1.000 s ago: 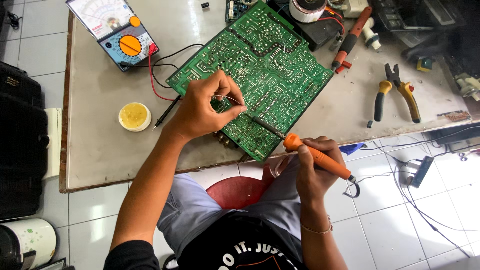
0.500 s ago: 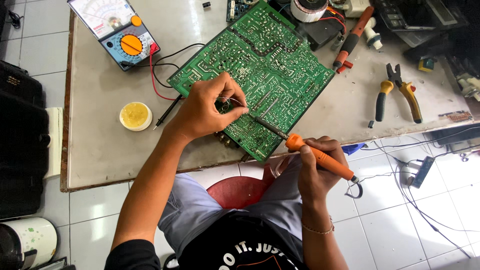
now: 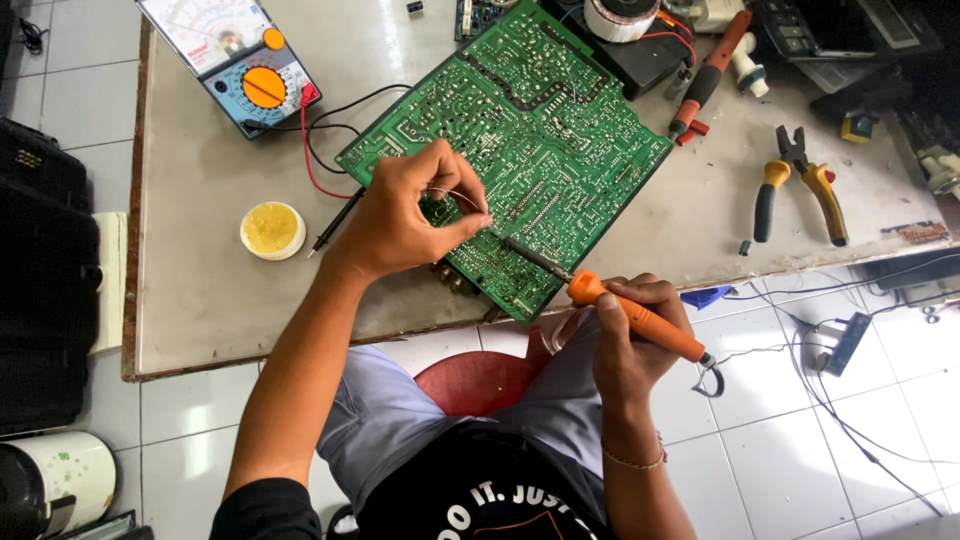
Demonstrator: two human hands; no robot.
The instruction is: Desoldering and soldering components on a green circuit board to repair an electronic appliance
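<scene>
Grey worktop bears green circuit board; left hand pinches thin solder wire, right hand clasps orange soldering iron.

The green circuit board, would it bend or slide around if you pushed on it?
The green circuit board looks like a flat, thin sheet, so it is probably stiff and fairly light. It lies tilted on the smooth grey table, with a corner past the edge, so a push might slide it. The left hand resting on it likely steadies it.
</scene>
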